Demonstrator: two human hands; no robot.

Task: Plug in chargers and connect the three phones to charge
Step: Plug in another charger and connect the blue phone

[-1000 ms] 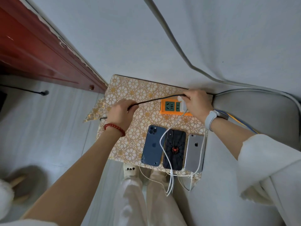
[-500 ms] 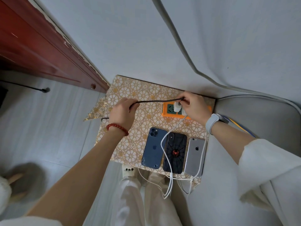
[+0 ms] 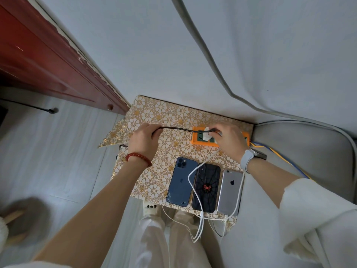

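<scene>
Our right hand (image 3: 229, 140) has moved the white charger (image 3: 207, 134) left onto the orange power strip (image 3: 202, 139), pinching it. Our left hand (image 3: 144, 141) grips the black cable (image 3: 177, 129). 3 phones (image 3: 205, 187) lie nearby; 1 charger is nearly plugged in.

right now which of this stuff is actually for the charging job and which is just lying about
For the job:
- orange power strip
- white charger, at the right hand
- black braided cable, held by the left hand
- blue phone, spider-web phone, silver phone
- white cables

Lying about:
- red door frame
- grey cushion
- floral tablecloth
</scene>
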